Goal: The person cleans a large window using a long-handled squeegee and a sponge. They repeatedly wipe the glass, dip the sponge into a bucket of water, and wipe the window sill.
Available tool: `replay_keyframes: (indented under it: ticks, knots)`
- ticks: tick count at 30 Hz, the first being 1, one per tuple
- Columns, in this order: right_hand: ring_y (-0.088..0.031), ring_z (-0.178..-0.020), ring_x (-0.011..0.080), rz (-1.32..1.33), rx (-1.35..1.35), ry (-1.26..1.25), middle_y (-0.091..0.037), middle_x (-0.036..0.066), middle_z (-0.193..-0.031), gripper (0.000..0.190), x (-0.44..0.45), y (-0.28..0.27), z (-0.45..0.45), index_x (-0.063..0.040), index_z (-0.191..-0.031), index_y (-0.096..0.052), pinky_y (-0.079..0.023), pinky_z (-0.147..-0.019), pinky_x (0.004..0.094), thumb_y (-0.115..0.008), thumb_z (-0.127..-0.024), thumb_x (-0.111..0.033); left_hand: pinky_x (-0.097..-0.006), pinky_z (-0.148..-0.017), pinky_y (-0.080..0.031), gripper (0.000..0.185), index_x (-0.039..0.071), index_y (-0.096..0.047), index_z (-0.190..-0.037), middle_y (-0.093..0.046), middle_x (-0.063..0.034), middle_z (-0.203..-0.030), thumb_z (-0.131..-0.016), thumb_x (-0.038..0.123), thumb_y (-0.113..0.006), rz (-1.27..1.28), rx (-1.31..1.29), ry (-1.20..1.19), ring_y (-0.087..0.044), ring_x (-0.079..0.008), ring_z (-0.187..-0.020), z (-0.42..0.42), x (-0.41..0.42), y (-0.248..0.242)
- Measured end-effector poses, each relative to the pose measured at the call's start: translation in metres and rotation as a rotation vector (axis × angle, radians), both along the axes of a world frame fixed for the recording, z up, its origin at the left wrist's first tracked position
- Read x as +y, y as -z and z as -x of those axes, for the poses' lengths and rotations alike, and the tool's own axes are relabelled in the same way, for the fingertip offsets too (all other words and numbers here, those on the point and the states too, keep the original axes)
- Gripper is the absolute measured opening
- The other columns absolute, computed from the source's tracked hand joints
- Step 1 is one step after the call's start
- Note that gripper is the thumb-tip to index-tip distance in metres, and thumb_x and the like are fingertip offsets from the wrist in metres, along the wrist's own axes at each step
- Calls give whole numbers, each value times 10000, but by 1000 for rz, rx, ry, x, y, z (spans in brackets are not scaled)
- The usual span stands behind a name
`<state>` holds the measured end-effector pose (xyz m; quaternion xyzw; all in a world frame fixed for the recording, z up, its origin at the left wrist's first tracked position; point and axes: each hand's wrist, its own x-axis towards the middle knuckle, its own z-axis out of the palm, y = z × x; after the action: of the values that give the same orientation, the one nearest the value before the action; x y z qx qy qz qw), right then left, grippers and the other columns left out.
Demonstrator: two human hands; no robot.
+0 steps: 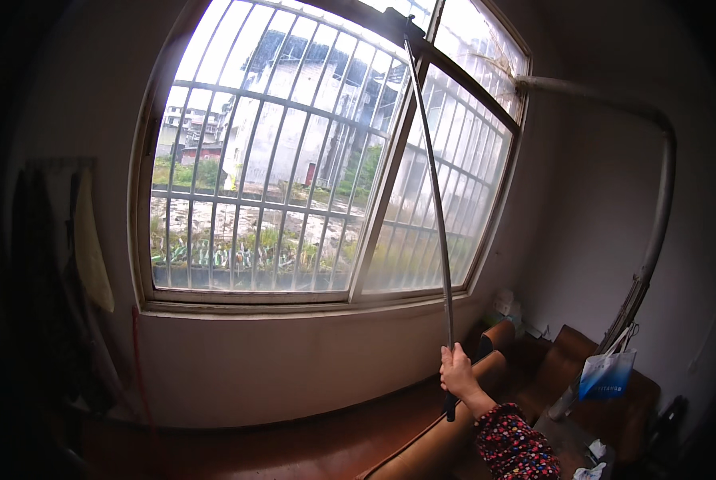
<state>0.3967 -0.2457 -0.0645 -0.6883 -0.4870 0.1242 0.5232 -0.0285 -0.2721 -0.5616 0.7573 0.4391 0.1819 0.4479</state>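
Observation:
My right hand (458,373), in a dark floral sleeve, is closed around the lower part of a long metal pole (434,180), just above its dark grip end. The pole rises across the window (262,150) to a dark head (403,23) at the upper window frame; whether the head touches the frame or glass, I cannot tell. Metal bars stand outside the panes. Cobwebs or dry strands (499,62) hang at the upper right pane. My left hand is out of view.
Brown sofas (424,441) stand below the window. A stovepipe-like pipe (663,180) leaves the window's upper right corner and bends down to a stove or table (567,441) with crumpled tissues (590,472). A blue-and-white bag (608,375) hangs on it. Cloths (91,246) hang at the left.

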Motion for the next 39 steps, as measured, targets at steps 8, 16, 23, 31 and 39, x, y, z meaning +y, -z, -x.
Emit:
replay_keyframes:
  ticks: [8,16,23,31,39]
  knots:
    - [-344,-401,32,-298,-15,20,-376,-56,-557,314,-50,-63,-10,-98,-915,-482,-262,-348,226,-443,-1056,-377,-474,-866,-512,356,25,-684,-1022,-684,-230,-1014,-893,353,-634,17,-47,122,-632,-419,-998,-43,-2,-34]
    - [-600,-526,221,-445,-398,232,-576,102,-610,437,109,-271,9,1,-894,-579,-464,-495,388,-446,-1038,-389,-476,-868,-510,360,21,-682,-1022,-679,-235,-1019,-891,353,-634,2,-80,152,-629,-421,-999,-45,28,-64]
    - [-575,-416,266,-230,-301,38,-567,155,-630,389,146,-322,28,36,-955,-419,-459,-379,414,-425,-1060,-339,-477,-870,-508,364,18,-680,-1022,-676,-240,-1024,-889,354,-634,37,-99,187,-626,-423,-1000,-52,41,-63]
    - [-546,-404,168,-22,-383,89,-509,64,-583,277,35,-148,-22,-28,-993,-380,-460,-341,335,-441,-1055,-291,-479,-871,-507,369,13,-677,-1021,-671,-245,-1029,-887,354,-635,60,-127,211,-623,-425,-1001,-90,14,-74]
    - [-431,-398,72,-135,-352,-24,-442,-18,-564,239,-68,-47,-40,-60,-954,-428,-355,-340,250,-448,-1060,-274,-481,-873,-505,373,9,-674,-1021,-667,-250,-1035,-885,355,-635,61,-81,141,-619,-428,-1002,-72,4,-57]
